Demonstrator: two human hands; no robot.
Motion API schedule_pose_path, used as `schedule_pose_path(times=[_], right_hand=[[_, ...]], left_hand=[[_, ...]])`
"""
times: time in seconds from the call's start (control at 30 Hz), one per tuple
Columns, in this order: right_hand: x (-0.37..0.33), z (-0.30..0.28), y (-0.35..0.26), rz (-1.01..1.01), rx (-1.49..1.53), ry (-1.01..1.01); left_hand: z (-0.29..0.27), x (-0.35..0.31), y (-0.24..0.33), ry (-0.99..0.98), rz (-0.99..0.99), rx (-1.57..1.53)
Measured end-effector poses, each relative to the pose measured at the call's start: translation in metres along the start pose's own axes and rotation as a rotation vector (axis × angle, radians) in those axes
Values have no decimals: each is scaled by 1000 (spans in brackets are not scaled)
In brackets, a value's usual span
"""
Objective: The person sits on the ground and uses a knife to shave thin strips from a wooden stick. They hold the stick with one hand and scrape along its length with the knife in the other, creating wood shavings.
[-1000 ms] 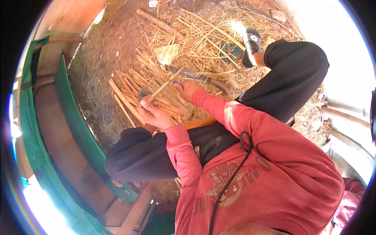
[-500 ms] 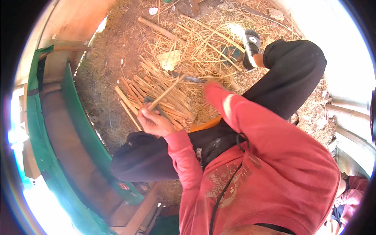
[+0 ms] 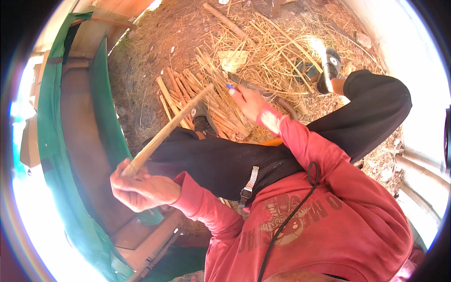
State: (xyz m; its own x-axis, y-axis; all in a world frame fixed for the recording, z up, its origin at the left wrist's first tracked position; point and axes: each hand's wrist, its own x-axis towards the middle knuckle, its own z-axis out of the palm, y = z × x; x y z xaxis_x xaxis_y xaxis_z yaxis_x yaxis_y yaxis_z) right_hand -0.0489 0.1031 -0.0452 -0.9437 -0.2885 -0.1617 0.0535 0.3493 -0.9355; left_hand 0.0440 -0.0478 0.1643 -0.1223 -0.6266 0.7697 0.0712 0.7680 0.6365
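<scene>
My left hand (image 3: 143, 187), low at the left, is closed round the near end of a peeled wooden stick (image 3: 171, 126). The stick slants up and away, its far end above the pile of split wood pieces (image 3: 221, 110). My right hand (image 3: 250, 101) is above the pile's right side, fingers pinched on a small blue thing (image 3: 229, 86), mostly hidden, its kind unclear. Just beyond this hand lies a dark-bladed tool (image 3: 253, 86) with a curved brown handle (image 3: 287, 109), on the straw.
Loose straw (image 3: 277, 51), a thick stick (image 3: 228, 21) and a pale flat piece (image 3: 232, 60) lie beyond the pile. A green-edged wooden frame (image 3: 51, 141) stands at left. My sandalled feet flank the pile; a metal-banded watch (image 3: 246, 190) shows at my lap.
My left hand has drawn the stick down and left, toward me. My right hand has moved left from beside the bladed tool, and the blue thing now shows at its fingertips. The view has shifted.
</scene>
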Motion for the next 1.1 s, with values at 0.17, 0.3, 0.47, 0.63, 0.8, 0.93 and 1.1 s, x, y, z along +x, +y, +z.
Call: schedule_pose_path(times=[0.17, 0.3, 0.47, 0.63, 0.8, 0.93, 1.1], right_hand=[[-45, 19, -41, -95, 328, -103], [-63, 9, -83, 153, 772, -354], [-54, -16, -66, 90, 784, -149], [-58, -42, -82, -259, 260, -117], [-13, -116, -116, -534, -324, -149], [14, -128, -126, -703, -624, -123], [39, -119, -76, -945, -732, 7]], left_hand=[[-19, -32, -9, 21, -59, -167], [-37, -96, -14, -266, -260, -496], [-47, -100, -16, -909, -630, -677], [-9, -73, -14, -1420, -950, -479], [24, -59, -6, -1439, -1163, -596], [44, -50, 1, -1406, -1241, -617], [46, -68, -11, -1475, -1164, -621]])
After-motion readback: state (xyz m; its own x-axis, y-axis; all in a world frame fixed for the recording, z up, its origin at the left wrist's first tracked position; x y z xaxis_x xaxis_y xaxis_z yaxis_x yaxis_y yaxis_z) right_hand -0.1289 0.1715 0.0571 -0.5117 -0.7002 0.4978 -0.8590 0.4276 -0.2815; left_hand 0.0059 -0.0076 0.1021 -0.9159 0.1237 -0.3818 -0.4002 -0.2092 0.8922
